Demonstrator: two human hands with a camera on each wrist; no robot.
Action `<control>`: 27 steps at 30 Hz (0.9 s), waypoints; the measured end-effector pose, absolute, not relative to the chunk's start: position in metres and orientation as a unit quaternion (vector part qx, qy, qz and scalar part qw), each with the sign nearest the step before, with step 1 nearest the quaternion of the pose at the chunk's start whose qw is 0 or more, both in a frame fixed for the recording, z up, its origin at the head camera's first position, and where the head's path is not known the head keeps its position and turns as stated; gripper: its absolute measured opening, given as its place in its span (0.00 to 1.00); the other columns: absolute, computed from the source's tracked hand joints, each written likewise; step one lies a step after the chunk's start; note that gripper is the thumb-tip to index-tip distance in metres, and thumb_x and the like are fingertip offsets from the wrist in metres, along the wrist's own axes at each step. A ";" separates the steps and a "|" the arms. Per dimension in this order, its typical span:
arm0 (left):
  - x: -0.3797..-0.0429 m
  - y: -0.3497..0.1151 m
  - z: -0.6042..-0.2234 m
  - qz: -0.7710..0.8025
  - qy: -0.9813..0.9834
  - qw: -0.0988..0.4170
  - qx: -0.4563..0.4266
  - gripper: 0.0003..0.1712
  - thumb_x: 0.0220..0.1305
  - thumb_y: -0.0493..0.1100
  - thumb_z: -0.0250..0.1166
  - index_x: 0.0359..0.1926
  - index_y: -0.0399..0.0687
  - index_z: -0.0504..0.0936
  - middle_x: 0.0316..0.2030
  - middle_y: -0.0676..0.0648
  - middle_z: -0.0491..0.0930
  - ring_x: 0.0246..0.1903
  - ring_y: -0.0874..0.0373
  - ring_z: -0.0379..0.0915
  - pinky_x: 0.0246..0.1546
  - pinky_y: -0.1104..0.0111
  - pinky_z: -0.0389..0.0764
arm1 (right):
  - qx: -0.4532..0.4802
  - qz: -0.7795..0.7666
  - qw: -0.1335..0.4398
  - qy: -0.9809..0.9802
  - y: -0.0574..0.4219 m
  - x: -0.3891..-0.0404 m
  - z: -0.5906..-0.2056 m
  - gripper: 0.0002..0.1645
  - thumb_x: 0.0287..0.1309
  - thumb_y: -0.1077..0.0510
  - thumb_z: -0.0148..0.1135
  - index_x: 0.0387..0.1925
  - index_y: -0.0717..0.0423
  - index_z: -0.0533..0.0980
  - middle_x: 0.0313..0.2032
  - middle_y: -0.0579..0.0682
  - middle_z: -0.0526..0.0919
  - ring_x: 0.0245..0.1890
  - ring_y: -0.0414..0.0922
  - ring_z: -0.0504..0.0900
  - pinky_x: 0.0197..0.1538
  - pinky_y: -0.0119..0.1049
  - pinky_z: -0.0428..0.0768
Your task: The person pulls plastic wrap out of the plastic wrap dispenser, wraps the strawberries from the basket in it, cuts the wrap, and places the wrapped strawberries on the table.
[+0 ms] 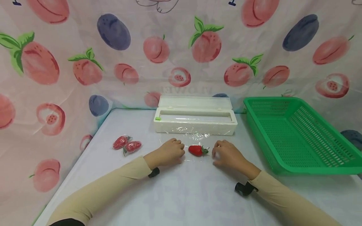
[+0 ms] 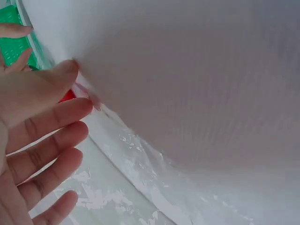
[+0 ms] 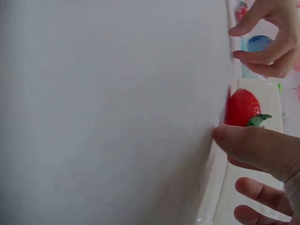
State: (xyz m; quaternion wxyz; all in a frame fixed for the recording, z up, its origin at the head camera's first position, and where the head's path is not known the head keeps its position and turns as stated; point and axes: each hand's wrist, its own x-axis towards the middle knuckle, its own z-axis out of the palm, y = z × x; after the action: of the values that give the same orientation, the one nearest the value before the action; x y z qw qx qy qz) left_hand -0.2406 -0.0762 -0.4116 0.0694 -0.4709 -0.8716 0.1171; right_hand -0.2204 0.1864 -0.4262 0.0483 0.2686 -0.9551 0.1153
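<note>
A red strawberry (image 1: 195,150) with green leaves lies on a thin sheet of clear plastic film (image 1: 195,138) on the white table. To its left is my left hand (image 1: 169,152), thumb and fingertips apart beside the film's near edge. My right hand (image 1: 228,157) is at the strawberry's leafy end, its thumb and forefinger also apart with nothing visible between them. In the right wrist view the strawberry (image 3: 243,108) shows just beyond my right thumb. The film (image 2: 136,154) runs past my left fingertips in the left wrist view. Whether any fingertip touches it, I cannot tell.
Behind the strawberry stands a white film dispenser box (image 1: 195,127) with its lid raised, film trailing from its front. Two film-wrapped strawberries (image 1: 132,147) lie at the left. A green plastic basket (image 1: 278,166) sits on the right. A fruit-print cloth (image 1: 181,37) hangs behind the table.
</note>
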 end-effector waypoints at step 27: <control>-0.254 -0.072 -0.405 0.037 -0.906 0.126 -0.403 0.03 0.55 0.40 0.65 0.26 0.51 0.81 0.25 0.52 0.79 0.31 0.56 0.72 0.39 0.64 0.72 | 0.271 0.167 0.047 -0.947 0.191 -0.237 -0.421 0.06 0.43 0.62 0.68 0.19 0.51 0.78 0.32 0.48 0.78 0.37 0.46 0.75 0.41 0.42 0.75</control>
State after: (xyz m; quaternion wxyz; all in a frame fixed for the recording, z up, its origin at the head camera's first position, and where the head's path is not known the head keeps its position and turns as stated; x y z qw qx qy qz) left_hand -0.2543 -0.0719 -0.4047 0.1263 -0.4028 -0.9058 0.0365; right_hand -0.2372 0.1907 -0.4207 0.0469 0.2712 -0.9468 0.1669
